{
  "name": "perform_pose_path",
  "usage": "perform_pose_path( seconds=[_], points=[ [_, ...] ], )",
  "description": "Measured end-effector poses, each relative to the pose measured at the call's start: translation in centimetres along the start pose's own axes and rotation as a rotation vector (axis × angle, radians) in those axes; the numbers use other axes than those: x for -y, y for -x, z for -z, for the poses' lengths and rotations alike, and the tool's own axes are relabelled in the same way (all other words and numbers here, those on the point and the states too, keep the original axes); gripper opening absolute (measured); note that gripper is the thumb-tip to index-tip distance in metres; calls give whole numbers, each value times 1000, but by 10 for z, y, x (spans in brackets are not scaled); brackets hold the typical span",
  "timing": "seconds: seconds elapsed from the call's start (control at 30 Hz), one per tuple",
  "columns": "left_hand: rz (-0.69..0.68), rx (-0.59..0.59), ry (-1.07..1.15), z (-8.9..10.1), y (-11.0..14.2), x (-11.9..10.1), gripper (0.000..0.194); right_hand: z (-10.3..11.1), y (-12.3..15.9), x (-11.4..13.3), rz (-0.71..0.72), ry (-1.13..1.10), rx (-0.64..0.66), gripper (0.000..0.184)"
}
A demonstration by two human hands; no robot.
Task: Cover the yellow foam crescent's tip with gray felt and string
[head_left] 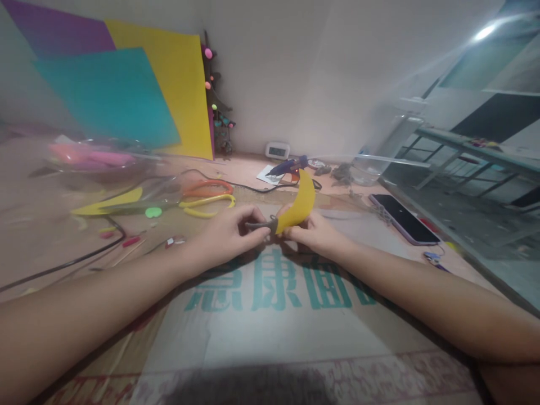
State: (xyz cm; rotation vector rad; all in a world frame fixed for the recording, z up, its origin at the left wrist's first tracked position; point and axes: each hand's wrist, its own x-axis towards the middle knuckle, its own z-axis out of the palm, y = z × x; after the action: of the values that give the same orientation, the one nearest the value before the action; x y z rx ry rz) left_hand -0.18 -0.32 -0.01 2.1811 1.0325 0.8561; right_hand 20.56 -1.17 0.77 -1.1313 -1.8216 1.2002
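Left hand (247,229) pinched on dark strip (274,225), right hand (314,232) clamped on yellow piece (302,203), ends meeting! Glue gun (289,166) behind.

A lamp (485,31) glares upper right; the scene is dim, edges smeared.

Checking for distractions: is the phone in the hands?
No, the hands hold a yellow piece and dark strip, while the phone lies to the right.

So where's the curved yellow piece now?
In the head view, the curved yellow piece is right of centre, in the right hand, beside the left hand.
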Motion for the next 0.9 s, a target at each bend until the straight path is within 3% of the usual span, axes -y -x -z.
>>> perform_pose_path(
  seconds=[0.27,0.53,0.9],
  points=[
    [118,-3,154,0,-2,-1,16,-1,1,-1,-68,103,-22,20],
    [89,-5,101,0,-3,-3,17,-1,1,-6,-47,98,-18,28],
    [38,-9,47,1,-2,-3,16,-2,1,2,-76,38,-6,9]
  ],
)
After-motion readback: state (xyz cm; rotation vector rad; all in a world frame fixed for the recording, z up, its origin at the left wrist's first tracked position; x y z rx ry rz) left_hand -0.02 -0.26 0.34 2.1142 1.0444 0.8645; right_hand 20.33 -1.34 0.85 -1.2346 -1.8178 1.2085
